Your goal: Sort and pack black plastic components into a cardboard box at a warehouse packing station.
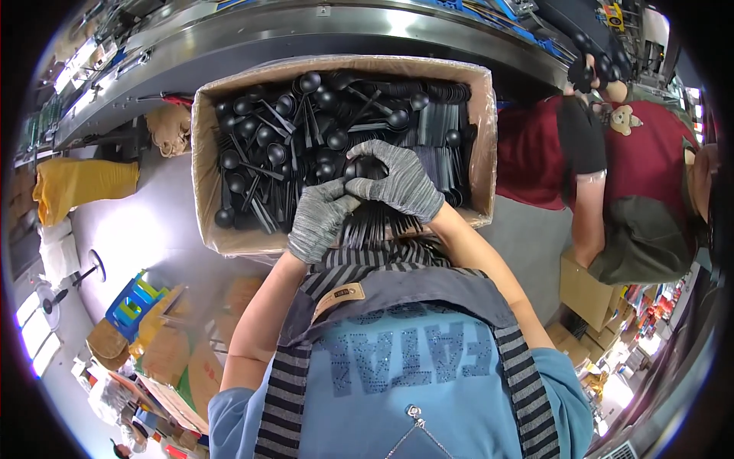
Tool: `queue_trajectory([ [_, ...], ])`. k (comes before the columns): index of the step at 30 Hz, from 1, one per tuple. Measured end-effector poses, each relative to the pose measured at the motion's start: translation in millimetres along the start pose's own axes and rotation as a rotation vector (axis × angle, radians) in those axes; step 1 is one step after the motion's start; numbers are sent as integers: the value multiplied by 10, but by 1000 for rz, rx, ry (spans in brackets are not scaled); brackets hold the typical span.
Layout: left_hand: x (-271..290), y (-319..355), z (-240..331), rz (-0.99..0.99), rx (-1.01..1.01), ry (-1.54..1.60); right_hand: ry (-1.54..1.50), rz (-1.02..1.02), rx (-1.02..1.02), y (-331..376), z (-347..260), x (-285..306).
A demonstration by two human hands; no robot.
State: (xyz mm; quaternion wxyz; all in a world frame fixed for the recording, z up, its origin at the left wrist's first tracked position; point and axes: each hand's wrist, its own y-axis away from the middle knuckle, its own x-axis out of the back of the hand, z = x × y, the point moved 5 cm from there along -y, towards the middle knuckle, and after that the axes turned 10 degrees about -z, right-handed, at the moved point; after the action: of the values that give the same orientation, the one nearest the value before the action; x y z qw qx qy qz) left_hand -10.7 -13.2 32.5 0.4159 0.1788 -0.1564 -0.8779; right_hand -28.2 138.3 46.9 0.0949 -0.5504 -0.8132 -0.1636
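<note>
My two hands, in grey knitted gloves, meet over the near middle of an open cardboard box (205, 164) filled with black spoons (337, 138). Fingers of my right hand (401, 182) curl round the dark round bowl of a black spoon (368, 167). Beside it, my left hand (315, 218) is closed in a pinch, its fingertips close to the right thumb; what it pinches is hidden. Below the hands, a bundle of thin black handles (375, 223) points toward me. Spoons on the box's left side lie jumbled, while handles at the right (440, 126) sit in aligned rows.
Behind the box runs a long metal bench (252, 34) with utensils at its right end. A co-worker in dark red and black (642, 153) is at the right. A yellow sack (84, 183), a blue plastic crate (136, 304) and cardboard boxes (589, 294) stand around.
</note>
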Motion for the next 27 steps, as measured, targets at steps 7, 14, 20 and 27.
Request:
queue_trajectory([
  [7, 3, 78, -97, 2, 79, 133, -41, 13, -60, 78, -52, 15],
  [14, 73, 101, -205, 27, 154, 373, -23, -34, -33, 113, -98, -43],
  [20, 112, 90, -174, 230, -110, 348, -315, -31, -157, 222, -24, -10],
  [27, -250, 304, 45, 159, -450, -573, -61, -6, -137, 339, -209, 46],
])
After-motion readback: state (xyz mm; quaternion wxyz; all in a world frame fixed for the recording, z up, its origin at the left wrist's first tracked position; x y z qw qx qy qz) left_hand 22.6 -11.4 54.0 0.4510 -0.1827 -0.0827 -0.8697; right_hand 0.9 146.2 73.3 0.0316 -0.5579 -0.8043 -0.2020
